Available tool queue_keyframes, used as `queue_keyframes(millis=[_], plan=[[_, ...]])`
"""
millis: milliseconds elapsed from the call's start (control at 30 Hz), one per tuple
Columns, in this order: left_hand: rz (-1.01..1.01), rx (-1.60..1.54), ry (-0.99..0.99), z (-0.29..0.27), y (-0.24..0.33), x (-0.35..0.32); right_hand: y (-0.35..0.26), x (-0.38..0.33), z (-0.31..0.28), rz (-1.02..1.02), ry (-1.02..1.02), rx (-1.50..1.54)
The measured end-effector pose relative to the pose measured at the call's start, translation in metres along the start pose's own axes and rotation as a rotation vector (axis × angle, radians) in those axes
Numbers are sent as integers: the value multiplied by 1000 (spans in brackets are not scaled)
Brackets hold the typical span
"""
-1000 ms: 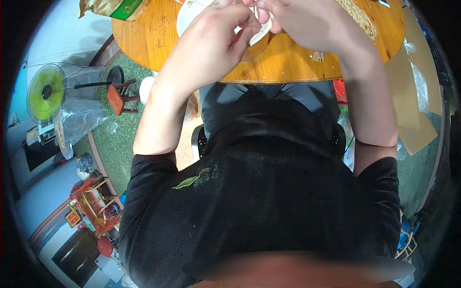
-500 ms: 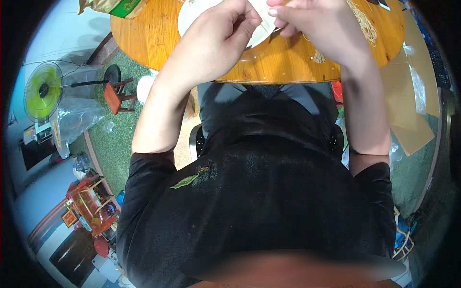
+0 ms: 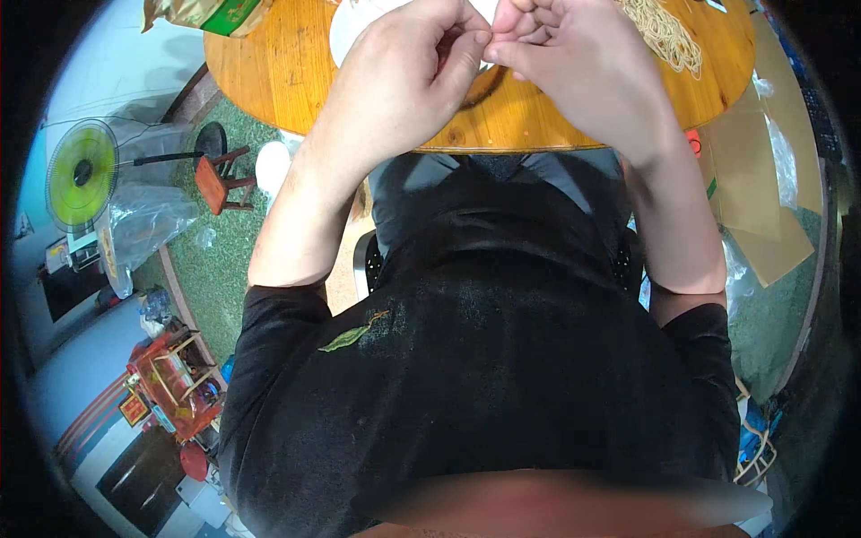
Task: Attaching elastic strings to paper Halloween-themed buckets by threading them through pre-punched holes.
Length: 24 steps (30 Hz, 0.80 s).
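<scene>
Over the near part of a round wooden table (image 3: pixel 278 67), my left hand (image 3: pixel 417 76) and my right hand (image 3: pixel 578 76) meet at their fingertips. Both are closed in a pinch, thumb against finger. Whatever lies between the fingertips is too small or hidden to make out. Beneath the hands sits a white plate (image 3: pixel 344 43), mostly covered by them. A bundle of beige cord-like strands (image 3: pixel 671 45) lies on the table just beyond my right hand, to its right.
A gold and green bag (image 3: pixel 211 13) stands at the table's far left. On the floor to the left are a green fan (image 3: pixel 82 172), a small reddish stool (image 3: pixel 212 184) and clear plastic sheeting (image 3: pixel 148 220). Flattened cardboard (image 3: pixel 762 188) lies at the right.
My right hand has moved left, and its fingertips now meet those of my left hand. My left hand has barely shifted and stays pinched.
</scene>
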<state>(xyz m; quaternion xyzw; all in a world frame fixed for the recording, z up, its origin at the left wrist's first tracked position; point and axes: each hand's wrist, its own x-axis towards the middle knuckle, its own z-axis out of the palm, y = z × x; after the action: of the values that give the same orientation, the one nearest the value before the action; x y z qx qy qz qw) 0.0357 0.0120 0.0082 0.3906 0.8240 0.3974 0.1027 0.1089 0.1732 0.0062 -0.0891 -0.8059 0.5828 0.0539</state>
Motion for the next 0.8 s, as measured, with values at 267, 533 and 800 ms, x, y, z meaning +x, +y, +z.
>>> queue_keyframes(millis=[267,533,800], plan=[[105,-92,30,5,-14,-5,29,7,8,-59,59,136],[342,123,90,5,-24,2,39,6,3,75,23,407],[747,197,262,22,-46,15,43,-3,-2,69,-85,646]])
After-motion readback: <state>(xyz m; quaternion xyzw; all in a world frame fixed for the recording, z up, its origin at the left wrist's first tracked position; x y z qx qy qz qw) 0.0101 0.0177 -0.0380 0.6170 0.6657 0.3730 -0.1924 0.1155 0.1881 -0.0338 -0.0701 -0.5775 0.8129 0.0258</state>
